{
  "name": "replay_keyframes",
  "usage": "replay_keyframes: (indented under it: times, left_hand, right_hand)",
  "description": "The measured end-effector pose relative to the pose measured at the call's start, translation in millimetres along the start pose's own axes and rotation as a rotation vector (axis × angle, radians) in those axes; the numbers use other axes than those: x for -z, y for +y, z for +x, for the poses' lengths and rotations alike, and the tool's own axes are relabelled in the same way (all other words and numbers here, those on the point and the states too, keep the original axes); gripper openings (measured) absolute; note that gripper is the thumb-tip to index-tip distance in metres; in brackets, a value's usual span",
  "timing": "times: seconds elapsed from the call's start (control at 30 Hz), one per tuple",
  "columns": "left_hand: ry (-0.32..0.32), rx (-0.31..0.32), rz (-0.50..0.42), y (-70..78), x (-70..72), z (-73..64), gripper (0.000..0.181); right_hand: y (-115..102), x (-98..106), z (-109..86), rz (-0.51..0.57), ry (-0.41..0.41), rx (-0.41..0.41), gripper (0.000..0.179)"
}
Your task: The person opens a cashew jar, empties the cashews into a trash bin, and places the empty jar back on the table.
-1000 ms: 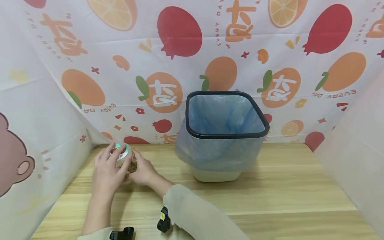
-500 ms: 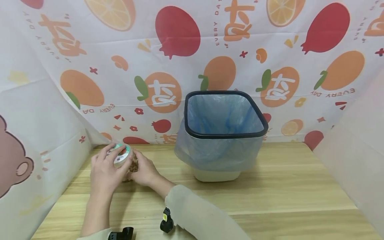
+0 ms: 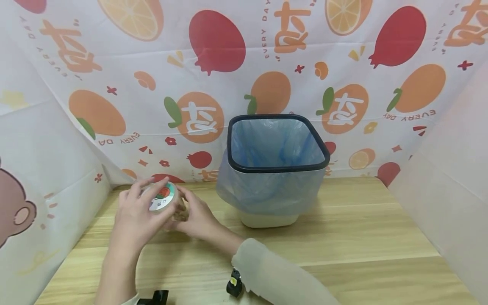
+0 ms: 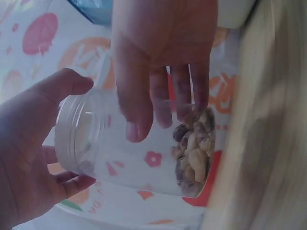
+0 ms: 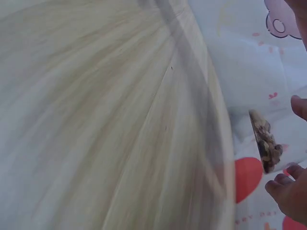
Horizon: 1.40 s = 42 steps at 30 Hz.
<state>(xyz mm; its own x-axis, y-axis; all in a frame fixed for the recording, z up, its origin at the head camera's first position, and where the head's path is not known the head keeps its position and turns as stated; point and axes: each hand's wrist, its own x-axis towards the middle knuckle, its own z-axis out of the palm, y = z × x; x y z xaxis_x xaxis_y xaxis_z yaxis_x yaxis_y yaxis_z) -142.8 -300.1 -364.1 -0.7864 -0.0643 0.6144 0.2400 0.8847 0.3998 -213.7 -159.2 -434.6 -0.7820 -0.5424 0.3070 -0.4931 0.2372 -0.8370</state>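
Note:
A clear plastic jar (image 4: 129, 165) with mixed nuts (image 4: 194, 160) in its bottom is held upright between my hands, a little above the wooden table. My left hand (image 3: 133, 218) grips the round lid (image 3: 163, 197) from above, thumb and fingers spread around its rim. Round the jar's body curls my right hand (image 3: 198, 218), thumb on the near side and fingers behind, as the left wrist view shows. In the right wrist view, the nuts (image 5: 267, 143) show at the jar's base, with right-hand fingertips (image 5: 278, 184) near it.
Right of the hands, a pale bin (image 3: 268, 220) with a black rim (image 3: 280, 169) and a bluish bag liner (image 3: 267, 199) stands on the wooden table (image 3: 362, 237). A fruit-printed cloth (image 3: 152, 114) hangs behind, and white sheeting (image 3: 53, 140) stands at the left.
Both hands and the jar have come slightly right and nearer, and the jar appears raised. The head view has shifted a little, so the bin sits further left.

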Motion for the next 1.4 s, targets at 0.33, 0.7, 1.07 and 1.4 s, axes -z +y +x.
replay_keyframes:
  times: [0.33,0.7,1.07,1.4]
  left_hand:
    - [-0.092,-0.121,-0.007,37.8,2.3,-1.7,0.062]
    - [-0.153,-0.251,-0.071,78.8,5.1,-9.9,0.065]
    - [-0.225,-0.361,-0.059,111.0,3.3,-20.1,0.063]
    - [-0.247,-0.429,-0.107,130.1,-2.2,-27.0,0.064]
  right_hand:
    - [0,37,-37.2,0.064,-0.044,0.021,0.100]
    - [-3,73,-81.5,0.188,-0.070,0.138,0.100]
    - [-7,103,-123.3,0.077,-0.024,0.156,0.105]
    - [-9,128,-149.5,0.011,0.017,0.259,0.107]
